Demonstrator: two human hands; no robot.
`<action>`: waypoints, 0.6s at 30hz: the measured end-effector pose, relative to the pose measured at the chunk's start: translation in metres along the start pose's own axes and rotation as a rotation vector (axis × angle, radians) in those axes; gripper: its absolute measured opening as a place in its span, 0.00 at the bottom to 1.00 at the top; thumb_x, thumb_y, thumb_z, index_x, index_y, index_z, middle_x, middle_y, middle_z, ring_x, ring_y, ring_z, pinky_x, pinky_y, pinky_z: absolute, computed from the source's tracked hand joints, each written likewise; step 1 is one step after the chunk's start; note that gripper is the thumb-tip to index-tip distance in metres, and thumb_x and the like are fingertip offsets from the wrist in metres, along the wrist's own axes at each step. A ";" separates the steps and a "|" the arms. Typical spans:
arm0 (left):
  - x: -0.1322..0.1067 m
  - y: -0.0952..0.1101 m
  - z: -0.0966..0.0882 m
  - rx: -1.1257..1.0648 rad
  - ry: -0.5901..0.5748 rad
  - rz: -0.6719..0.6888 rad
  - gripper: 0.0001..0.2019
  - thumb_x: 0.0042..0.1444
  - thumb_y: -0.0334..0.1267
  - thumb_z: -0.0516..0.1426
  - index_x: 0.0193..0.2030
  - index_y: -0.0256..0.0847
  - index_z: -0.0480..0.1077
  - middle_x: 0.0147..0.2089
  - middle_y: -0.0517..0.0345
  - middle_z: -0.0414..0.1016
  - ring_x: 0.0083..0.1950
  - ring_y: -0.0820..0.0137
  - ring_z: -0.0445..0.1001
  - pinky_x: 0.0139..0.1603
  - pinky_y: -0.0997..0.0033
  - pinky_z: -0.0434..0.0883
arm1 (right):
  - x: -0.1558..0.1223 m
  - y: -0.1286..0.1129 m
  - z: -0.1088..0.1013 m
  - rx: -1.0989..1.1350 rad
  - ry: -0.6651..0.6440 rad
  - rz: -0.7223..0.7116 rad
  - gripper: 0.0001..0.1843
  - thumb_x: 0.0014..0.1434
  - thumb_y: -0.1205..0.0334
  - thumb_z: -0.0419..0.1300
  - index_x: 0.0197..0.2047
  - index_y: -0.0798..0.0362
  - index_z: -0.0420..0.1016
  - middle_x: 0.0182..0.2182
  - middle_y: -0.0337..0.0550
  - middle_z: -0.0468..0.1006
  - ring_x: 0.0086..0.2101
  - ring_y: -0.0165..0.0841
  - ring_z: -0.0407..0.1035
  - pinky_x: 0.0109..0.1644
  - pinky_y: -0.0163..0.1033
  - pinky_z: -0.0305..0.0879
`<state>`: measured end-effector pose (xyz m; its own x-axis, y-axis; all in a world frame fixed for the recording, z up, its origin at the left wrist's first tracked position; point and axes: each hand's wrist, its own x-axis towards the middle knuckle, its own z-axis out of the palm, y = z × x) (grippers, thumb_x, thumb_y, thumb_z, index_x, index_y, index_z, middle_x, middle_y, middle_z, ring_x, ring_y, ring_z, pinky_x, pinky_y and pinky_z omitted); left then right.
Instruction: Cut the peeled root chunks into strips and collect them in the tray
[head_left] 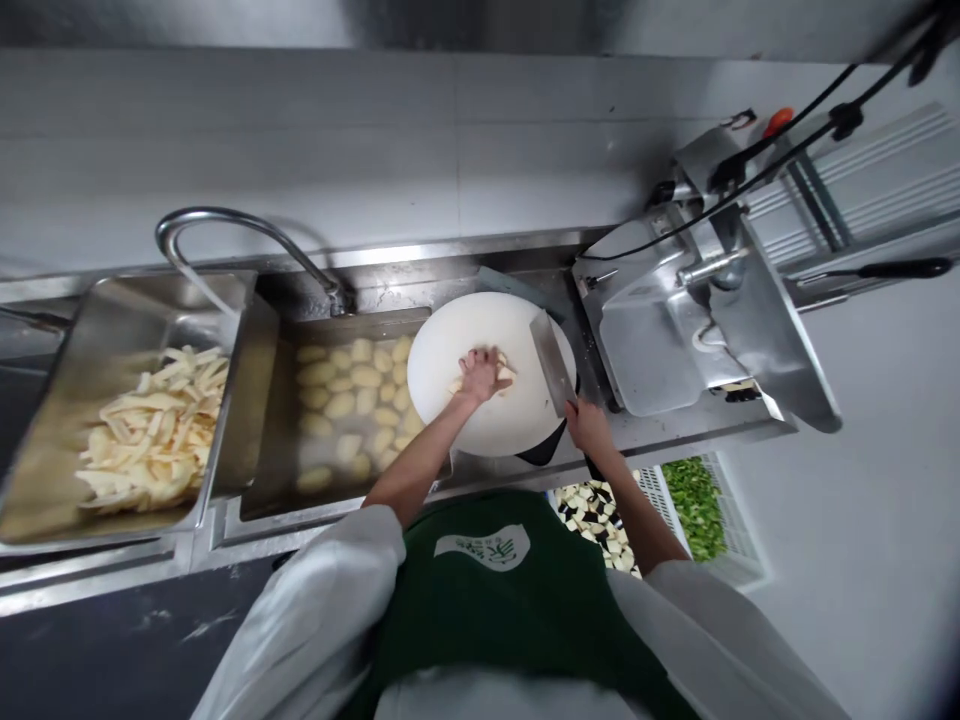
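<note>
Head view: right fingers (576, 411) grip a cleaver (552, 365), left fingers (481, 358) spread over pale pieces (506, 375) on a board (495, 318).

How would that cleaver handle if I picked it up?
The cleaver would probably feel stiff, since its broad metal blade looks flat. It may also feel blade-heavy, as that wide blade extends well beyond the right hand holding it.
</note>
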<state>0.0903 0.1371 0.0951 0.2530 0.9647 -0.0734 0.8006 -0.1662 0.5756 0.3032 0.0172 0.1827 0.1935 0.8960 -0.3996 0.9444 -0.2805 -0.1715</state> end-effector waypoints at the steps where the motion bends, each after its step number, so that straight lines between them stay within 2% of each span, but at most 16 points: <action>1: 0.005 0.009 0.004 -0.037 -0.041 0.019 0.24 0.50 0.37 0.70 0.52 0.38 0.71 0.53 0.43 0.69 0.57 0.48 0.67 0.59 0.40 0.64 | -0.004 0.009 0.003 0.017 -0.007 0.031 0.19 0.74 0.59 0.46 0.49 0.60 0.74 0.42 0.63 0.81 0.42 0.45 0.75 0.44 0.42 0.61; 3: 0.003 0.020 0.006 -0.146 -0.082 0.096 0.16 0.52 0.31 0.68 0.47 0.40 0.72 0.48 0.50 0.68 0.49 0.59 0.71 0.56 0.50 0.69 | -0.013 0.022 0.010 0.058 -0.023 0.073 0.17 0.73 0.60 0.47 0.49 0.58 0.74 0.41 0.61 0.81 0.42 0.45 0.75 0.43 0.42 0.60; 5: -0.014 0.023 -0.001 -0.250 -0.040 0.167 0.13 0.56 0.30 0.64 0.47 0.42 0.72 0.47 0.54 0.66 0.45 0.66 0.72 0.53 0.59 0.72 | -0.025 0.027 0.014 0.092 -0.034 0.087 0.17 0.73 0.58 0.46 0.49 0.56 0.74 0.40 0.58 0.81 0.41 0.45 0.75 0.43 0.42 0.60; 6: -0.026 0.019 -0.008 -0.292 0.031 0.179 0.12 0.57 0.31 0.63 0.48 0.43 0.72 0.47 0.54 0.66 0.46 0.67 0.72 0.52 0.62 0.73 | -0.032 0.027 0.015 0.105 -0.043 0.077 0.18 0.74 0.57 0.45 0.49 0.55 0.74 0.39 0.57 0.81 0.40 0.45 0.75 0.42 0.42 0.60; 8: -0.054 0.002 -0.031 -0.373 0.261 0.142 0.10 0.60 0.35 0.62 0.48 0.44 0.72 0.47 0.54 0.66 0.48 0.67 0.72 0.52 0.64 0.73 | -0.043 0.020 0.015 0.124 -0.081 0.018 0.20 0.74 0.54 0.43 0.50 0.53 0.74 0.37 0.56 0.81 0.39 0.45 0.75 0.42 0.42 0.60; 11: -0.099 -0.041 -0.072 -0.430 0.606 -0.065 0.11 0.58 0.42 0.64 0.44 0.41 0.71 0.43 0.56 0.66 0.42 0.70 0.71 0.46 0.67 0.74 | -0.053 -0.006 0.021 0.149 -0.162 -0.185 0.22 0.74 0.52 0.43 0.50 0.54 0.75 0.36 0.56 0.82 0.39 0.45 0.75 0.42 0.41 0.60; 13: -0.128 -0.068 -0.097 -0.417 0.736 -0.198 0.14 0.54 0.45 0.65 0.40 0.40 0.69 0.39 0.58 0.65 0.36 0.71 0.68 0.41 0.68 0.73 | -0.060 -0.031 0.031 0.171 -0.206 -0.341 0.21 0.73 0.54 0.44 0.48 0.54 0.76 0.39 0.55 0.82 0.41 0.44 0.75 0.45 0.41 0.62; 14: -0.142 -0.078 -0.106 -0.397 0.774 -0.239 0.14 0.53 0.46 0.65 0.38 0.41 0.68 0.37 0.59 0.64 0.34 0.71 0.67 0.38 0.68 0.72 | -0.063 -0.044 0.038 0.182 -0.223 -0.411 0.20 0.73 0.55 0.45 0.46 0.53 0.77 0.41 0.54 0.83 0.43 0.43 0.75 0.47 0.40 0.63; 16: -0.161 -0.085 -0.113 -0.321 0.753 -0.243 0.12 0.52 0.47 0.63 0.35 0.43 0.67 0.34 0.58 0.64 0.35 0.68 0.67 0.39 0.65 0.73 | -0.064 -0.064 0.055 0.161 -0.247 -0.482 0.18 0.71 0.59 0.46 0.45 0.51 0.78 0.43 0.52 0.83 0.46 0.43 0.76 0.50 0.41 0.65; 18: -0.164 -0.082 -0.105 -0.343 0.670 -0.215 0.08 0.55 0.45 0.59 0.37 0.45 0.68 0.37 0.55 0.66 0.37 0.64 0.71 0.41 0.60 0.74 | -0.054 -0.075 0.074 0.143 -0.218 -0.479 0.16 0.69 0.61 0.49 0.45 0.48 0.79 0.44 0.49 0.84 0.47 0.44 0.77 0.52 0.42 0.67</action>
<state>-0.0734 0.0140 0.1452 -0.3578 0.9045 0.2321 0.5549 0.0059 0.8319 0.2025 -0.0354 0.1503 -0.3238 0.8470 -0.4215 0.8648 0.0843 -0.4949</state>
